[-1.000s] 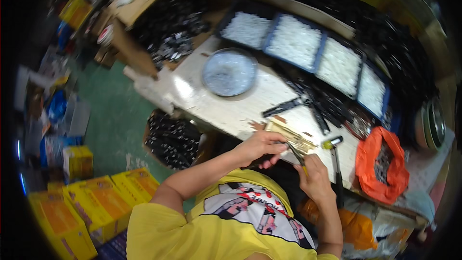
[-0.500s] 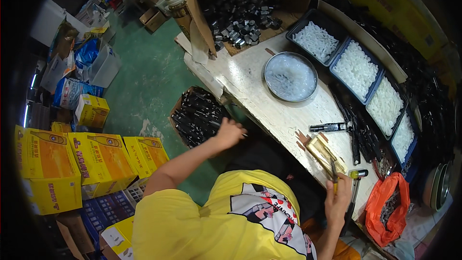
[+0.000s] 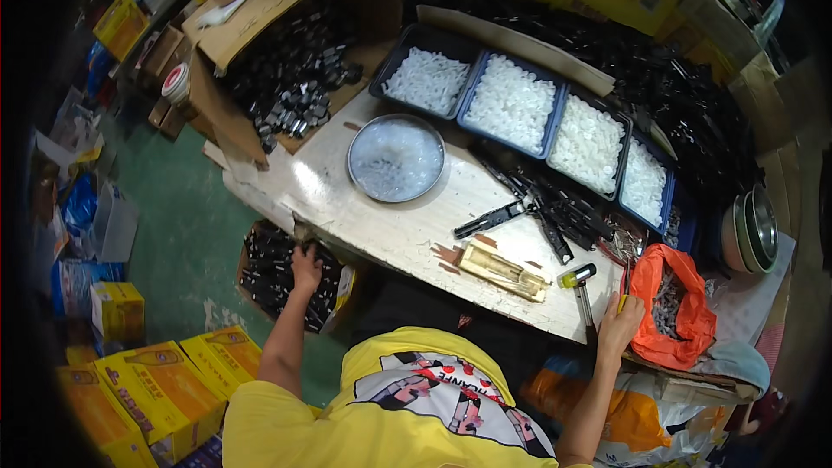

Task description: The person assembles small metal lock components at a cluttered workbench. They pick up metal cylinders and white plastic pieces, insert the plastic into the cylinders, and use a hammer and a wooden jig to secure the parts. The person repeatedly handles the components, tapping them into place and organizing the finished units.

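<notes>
My left hand (image 3: 305, 267) reaches down past the table's near edge into an open box of black parts (image 3: 270, 270); its fingers lie on the parts, and a grip does not show. My right hand (image 3: 620, 321) rests at the near right edge of the white worktable (image 3: 399, 230), beside the handle of a small hammer with a yellow head (image 3: 578, 277). Something small and yellow shows at its fingertips, too small to identify. A wooden jig (image 3: 503, 270) lies on the table between my hands. A single black part (image 3: 490, 219) lies beyond it.
A round metal pan (image 3: 396, 158) holds clear bits. Several blue trays of white pieces (image 3: 511, 104) line the back, next to a pile of black parts (image 3: 563, 208). An orange bag (image 3: 685, 312) hangs at right. A cardboard box (image 3: 286, 78) of black parts stands left; yellow cartons (image 3: 165, 386) are on the floor.
My left hand has left the wooden jig and gone down left into the box of black parts. My right hand has drawn back to the table's near edge. The view has shifted.
</notes>
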`<state>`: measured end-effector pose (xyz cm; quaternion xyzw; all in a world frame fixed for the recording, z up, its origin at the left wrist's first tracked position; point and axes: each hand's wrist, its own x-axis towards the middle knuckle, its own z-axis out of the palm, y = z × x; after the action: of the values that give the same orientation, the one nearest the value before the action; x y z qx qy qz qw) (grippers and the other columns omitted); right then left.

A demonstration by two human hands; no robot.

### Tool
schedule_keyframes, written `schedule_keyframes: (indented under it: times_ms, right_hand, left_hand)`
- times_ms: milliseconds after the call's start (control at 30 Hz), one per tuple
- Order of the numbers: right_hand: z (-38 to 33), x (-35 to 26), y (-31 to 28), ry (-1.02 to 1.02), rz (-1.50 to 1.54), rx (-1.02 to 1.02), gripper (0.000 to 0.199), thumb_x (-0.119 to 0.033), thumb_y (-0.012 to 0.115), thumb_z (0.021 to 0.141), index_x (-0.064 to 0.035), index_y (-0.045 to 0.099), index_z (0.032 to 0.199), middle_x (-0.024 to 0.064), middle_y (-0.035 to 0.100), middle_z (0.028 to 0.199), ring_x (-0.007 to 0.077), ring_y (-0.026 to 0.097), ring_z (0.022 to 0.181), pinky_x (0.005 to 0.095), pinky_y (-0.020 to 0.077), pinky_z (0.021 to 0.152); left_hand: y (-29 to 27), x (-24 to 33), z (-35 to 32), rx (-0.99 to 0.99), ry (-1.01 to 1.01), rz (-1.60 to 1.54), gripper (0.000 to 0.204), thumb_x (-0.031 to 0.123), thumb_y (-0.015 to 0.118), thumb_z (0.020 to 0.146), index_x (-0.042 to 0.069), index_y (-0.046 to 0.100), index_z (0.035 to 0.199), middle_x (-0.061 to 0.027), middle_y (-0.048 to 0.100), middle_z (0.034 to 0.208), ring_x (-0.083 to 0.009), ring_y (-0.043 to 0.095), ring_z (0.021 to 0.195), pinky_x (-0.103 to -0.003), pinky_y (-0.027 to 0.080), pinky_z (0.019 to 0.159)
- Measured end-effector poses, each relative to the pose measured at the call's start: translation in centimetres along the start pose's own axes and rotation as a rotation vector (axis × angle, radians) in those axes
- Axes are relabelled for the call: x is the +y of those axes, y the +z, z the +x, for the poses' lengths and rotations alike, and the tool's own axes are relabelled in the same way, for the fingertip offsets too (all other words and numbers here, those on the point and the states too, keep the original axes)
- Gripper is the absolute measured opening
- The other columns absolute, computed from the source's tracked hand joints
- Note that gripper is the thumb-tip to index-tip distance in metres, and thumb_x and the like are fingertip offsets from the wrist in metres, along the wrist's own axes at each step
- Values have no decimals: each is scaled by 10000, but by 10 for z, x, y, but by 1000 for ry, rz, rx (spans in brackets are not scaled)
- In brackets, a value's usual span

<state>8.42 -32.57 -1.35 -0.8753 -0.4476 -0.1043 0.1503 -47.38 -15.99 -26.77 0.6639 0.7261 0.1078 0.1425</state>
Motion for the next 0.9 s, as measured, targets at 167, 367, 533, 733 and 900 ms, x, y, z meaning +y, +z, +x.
schedule_keyframes:
  times_ms: [167,367,533,733,900]
  right_hand:
    - [-3,-1,9,-20,-262,157,155,-126,574,800,7,524,862,183,517,897,330,482,867,417,381,743]
    - [42,-78,3,-359,282,134,97,-85,587,774,-49,602,863,111,563,859,273,514,857,403,365,766]
    - [75,-194,41,-671,254,105,123,-52,557,711,-79,605,821,68,543,808,233,481,804,362,339,694]
    - [95,-228,87,-725,120,-35,160,-43,529,673,-75,616,804,57,505,764,237,451,806,364,319,692]
    - [95,-214,55,-725,532,29,122,-71,645,694,-98,617,810,17,544,777,206,482,786,355,306,670]
  left_hand:
    - [-78,51,25,711,-107,-339,356,55,578,786,2,499,1128,-184,432,1119,-330,433,1028,-388,351,888]
    - [-185,153,36,890,306,-372,233,11,541,809,-8,553,1040,-144,480,1023,-279,466,967,-363,370,860]
    - [-187,191,87,628,430,-343,275,2,588,750,2,565,1024,-131,513,972,-288,517,905,-342,413,807]
    - [-178,209,137,416,401,-346,333,15,650,688,15,576,1014,-137,507,941,-314,518,868,-382,424,753]
    - [-186,219,153,629,422,-163,349,50,681,674,28,591,1010,-121,497,923,-313,504,868,-394,431,727]
